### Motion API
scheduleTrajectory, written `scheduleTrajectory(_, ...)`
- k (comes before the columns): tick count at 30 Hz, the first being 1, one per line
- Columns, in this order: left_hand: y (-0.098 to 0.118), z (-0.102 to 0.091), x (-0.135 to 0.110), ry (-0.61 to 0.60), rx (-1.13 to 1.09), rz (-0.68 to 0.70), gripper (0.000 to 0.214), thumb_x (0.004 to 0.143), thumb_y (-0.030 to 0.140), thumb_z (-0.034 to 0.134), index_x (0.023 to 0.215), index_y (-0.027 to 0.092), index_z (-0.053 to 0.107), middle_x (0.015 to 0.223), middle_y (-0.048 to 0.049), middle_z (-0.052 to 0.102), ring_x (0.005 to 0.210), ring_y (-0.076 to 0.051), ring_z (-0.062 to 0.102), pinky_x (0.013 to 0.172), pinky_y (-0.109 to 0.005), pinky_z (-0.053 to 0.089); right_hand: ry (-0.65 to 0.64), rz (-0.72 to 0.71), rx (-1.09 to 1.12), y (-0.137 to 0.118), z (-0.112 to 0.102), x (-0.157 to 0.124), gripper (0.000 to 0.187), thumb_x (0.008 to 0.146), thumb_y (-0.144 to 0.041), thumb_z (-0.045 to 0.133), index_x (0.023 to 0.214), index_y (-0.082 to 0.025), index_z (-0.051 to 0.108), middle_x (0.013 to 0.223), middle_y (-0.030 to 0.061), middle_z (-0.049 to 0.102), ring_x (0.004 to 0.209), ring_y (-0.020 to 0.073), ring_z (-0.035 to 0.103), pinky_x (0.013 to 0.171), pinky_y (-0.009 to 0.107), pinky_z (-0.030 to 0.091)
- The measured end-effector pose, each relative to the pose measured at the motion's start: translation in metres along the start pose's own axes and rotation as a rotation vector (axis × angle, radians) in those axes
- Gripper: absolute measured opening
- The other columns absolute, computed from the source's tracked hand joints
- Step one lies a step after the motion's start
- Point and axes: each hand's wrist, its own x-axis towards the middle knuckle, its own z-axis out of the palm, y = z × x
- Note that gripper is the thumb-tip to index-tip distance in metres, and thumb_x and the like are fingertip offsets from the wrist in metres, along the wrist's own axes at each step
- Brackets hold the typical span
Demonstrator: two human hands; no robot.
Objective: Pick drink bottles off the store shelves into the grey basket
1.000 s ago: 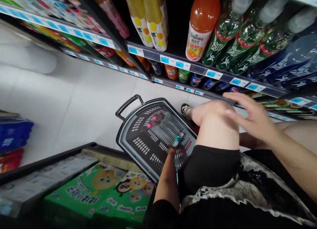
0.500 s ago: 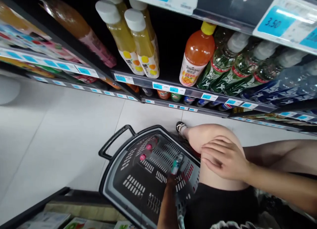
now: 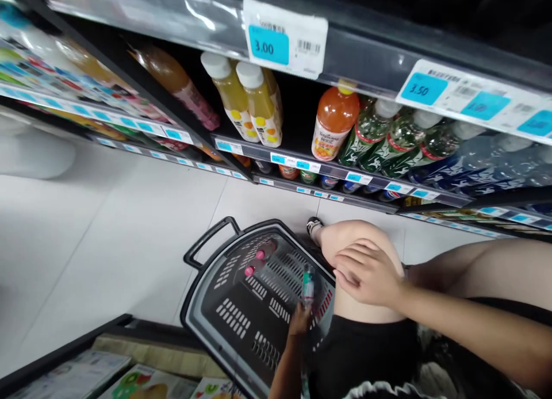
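Observation:
My left hand (image 3: 301,318) reaches down inside a dark grey shopping basket (image 3: 233,344). Its fingers are closed around one end of a clear plastic bottle with a green label (image 3: 307,285). Also in the basket, near its far wall, are two bottles with pink caps, one cap (image 3: 260,254) just beyond the other (image 3: 249,270). My right hand (image 3: 366,272) lies over my bent knee, fingers stretched out, holding nothing. The basket stands on the floor to the left of my knee, its black handle (image 3: 207,241) folded out on the far left side.
Ahead runs a drinks shelf (image 3: 297,140) with yellow juice bottles (image 3: 265,114), an orange Tropicana bottle (image 3: 334,126) and green bottles (image 3: 366,137). Price tags (image 3: 269,45) line the upper shelf edge. A low display with printed packs (image 3: 142,382) borders the lower left.
The view has shifted, showing more of the upper shelf. In my left hand the green-labelled bottle has turned to point more straight away from me. My right hand stays on the knee.

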Motion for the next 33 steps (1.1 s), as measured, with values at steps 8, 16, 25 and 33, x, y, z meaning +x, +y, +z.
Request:
scheduleTrajectory(8, 0.035, -0.023, 0.017, 0.094, 0.095, -0.099, 0.056, 0.096, 0.025, 0.041, 0.152, 0.024, 0.044, 0.140, -0.0188, 0.056, 0.110, -0.031, 0.069, 0.091, -0.038, 0.054, 0.068, 0.054, 0.010, 0.021, 0.000, -0.021, 0.021, 0.092, -0.018, 0.051, 0.082, -0.022, 0.069, 0.080, 0.0027, 0.073, 0.079, 0.0177, 0.065, 0.086, 0.035, 0.046)
scheduleTrajectory(16, 0.096, -0.108, 0.018, 0.402, -0.067, -0.224, 0.054, 0.100, 0.040, 0.039, 0.149, 0.015, 0.041, 0.108, -0.0156, 0.073, 0.102, -0.028, 0.071, 0.082, -0.032, 0.050, 0.176, 0.111, 0.114, 0.042, -0.006, -0.039, 0.021, 0.090, -0.018, 0.054, 0.085, -0.023, 0.073, 0.090, 0.0040, 0.076, 0.087, 0.0196, 0.068, 0.089, 0.037, 0.050)
scheduleTrajectory(25, 0.141, -0.135, -0.068, 0.777, -0.289, -0.243, 0.034, 0.102, 0.045, 0.038, 0.123, 0.022, 0.053, 0.094, -0.0078, 0.075, 0.086, -0.022, 0.072, 0.071, -0.026, 0.046, 0.261, 0.127, 0.197, 0.050, 0.001, -0.052, 0.022, 0.091, -0.017, 0.053, 0.093, -0.024, 0.074, 0.092, 0.0027, 0.076, 0.094, 0.0202, 0.068, 0.098, 0.039, 0.049)
scheduleTrajectory(33, 0.187, -0.197, -0.162, 0.854, -0.229, -0.258, 0.032, 0.094, 0.054, 0.049, 0.111, 0.029, 0.059, 0.075, -0.0048, 0.070, 0.076, -0.028, 0.069, 0.062, -0.028, 0.037, 0.061, 0.121, 0.127, 0.052, 0.026, -0.041, 0.016, 0.086, -0.013, 0.057, 0.084, -0.021, 0.070, 0.093, 0.0028, 0.076, 0.094, 0.0207, 0.066, 0.103, 0.040, 0.044)
